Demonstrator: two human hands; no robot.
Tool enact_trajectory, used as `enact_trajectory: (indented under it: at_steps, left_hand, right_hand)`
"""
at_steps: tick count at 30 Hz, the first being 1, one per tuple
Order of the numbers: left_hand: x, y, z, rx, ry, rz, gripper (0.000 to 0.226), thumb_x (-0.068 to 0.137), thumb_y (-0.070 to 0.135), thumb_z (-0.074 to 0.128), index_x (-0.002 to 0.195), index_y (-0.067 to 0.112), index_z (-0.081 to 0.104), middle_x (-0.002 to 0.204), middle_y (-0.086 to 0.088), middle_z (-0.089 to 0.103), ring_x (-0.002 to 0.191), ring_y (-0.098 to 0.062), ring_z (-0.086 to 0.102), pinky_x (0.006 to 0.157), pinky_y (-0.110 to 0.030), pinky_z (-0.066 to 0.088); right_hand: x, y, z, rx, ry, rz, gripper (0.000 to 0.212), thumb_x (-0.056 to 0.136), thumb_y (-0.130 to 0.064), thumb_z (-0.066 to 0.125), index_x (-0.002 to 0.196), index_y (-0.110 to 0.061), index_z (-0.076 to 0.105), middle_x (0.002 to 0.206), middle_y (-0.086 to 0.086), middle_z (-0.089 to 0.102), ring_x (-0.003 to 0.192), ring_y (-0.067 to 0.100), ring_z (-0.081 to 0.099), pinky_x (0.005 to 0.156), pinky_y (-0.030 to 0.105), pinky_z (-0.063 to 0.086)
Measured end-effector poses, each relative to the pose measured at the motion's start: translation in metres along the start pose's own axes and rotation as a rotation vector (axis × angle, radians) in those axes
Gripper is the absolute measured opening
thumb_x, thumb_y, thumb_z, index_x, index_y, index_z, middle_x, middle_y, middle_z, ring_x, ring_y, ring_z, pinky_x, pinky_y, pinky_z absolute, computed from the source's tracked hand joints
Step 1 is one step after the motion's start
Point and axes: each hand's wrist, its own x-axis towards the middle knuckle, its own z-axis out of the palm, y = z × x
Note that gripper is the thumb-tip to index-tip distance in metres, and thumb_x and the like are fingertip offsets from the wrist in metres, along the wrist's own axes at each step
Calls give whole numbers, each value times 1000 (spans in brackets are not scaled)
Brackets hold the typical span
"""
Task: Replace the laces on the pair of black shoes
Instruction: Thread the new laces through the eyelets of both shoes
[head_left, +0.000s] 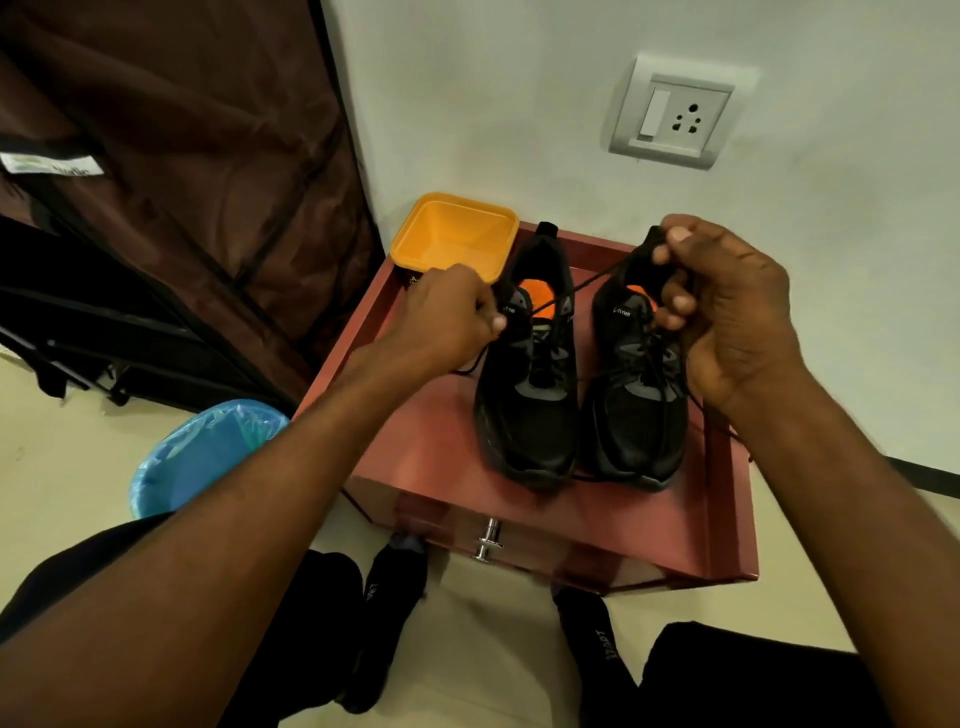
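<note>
Lace handling on the pair of black shoes, both hands engaged.

Far left stands a brown fabric wardrobe (182, 171); below it, a blue-lined bin (202, 457) sits on the floor. A yellow container (454, 234) occupies the far left corner of the red cabinet top (415, 447). The left hand (452, 312) pinches a black lace (587, 283) beside the collar of the left shoe (530, 379), fingers curled together on it. The lace runs taut across to the right hand (727, 312), which grips it above the collar of the right shoe (636, 395), fingers curled around it. Both shoes stand side by side, toes near, with laces partly in the eyelets. Judged step: drawing a lace through or out of the upper eyelets; which, cannot be told. The next move calls for steady tension and a clean feed through one eyelet without snagging.
</note>
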Motion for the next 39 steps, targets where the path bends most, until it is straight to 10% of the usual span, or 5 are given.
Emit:
enact_trajectory:
  at_steps: [4, 12, 20, 27, 39]
  left_hand:
    - [-1, -17, -2, 331, -94, -80, 8, 89, 13, 69, 82, 14, 71, 88, -5, 69, 92, -31, 66, 82, -44, 52]
    - [0, 24, -4, -794, -217, 160, 36, 97, 29, 69, 127, 12, 63, 94, -25, 69, 89, -22, 66, 89, -35, 54]
    - [1, -12, -9, 213, -50, 18, 22, 92, 27, 77, 72, 23, 68, 69, 3, 65, 75, -24, 68, 55, -28, 40]
    - [-2, 17, -1, -454, -100, 133, 41, 88, 27, 82, 124, 13, 67, 93, -2, 78, 79, -5, 72, 73, -27, 58]
    - [-4, 24, 8, -573, -115, 18, 14, 94, 13, 75, 102, 1, 74, 80, -15, 76, 66, -15, 73, 49, -27, 52]
  right_hand:
    - [2, 3, -3, -103, -18, -18, 16, 100, -11, 61, 109, -14, 74, 96, 4, 74, 52, 9, 38, 46, 21, 31]
    - [-11, 18, 19, -449, -280, -33, 15, 99, -14, 67, 111, -5, 72, 83, 14, 75, 46, 12, 41, 43, 19, 33]
    - [2, 28, 0, -620, 3, -70, 5, 97, -18, 72, 94, -17, 76, 80, 5, 76, 53, 4, 56, 50, 15, 43]
    - [-6, 29, 18, -658, -220, -73, 14, 103, -13, 63, 111, -13, 74, 84, 0, 79, 65, 16, 69, 47, 18, 44]
    - [1, 46, 21, -644, -80, -181, 4, 90, -19, 79, 90, -17, 82, 81, -6, 78, 76, 3, 71, 67, 16, 51]
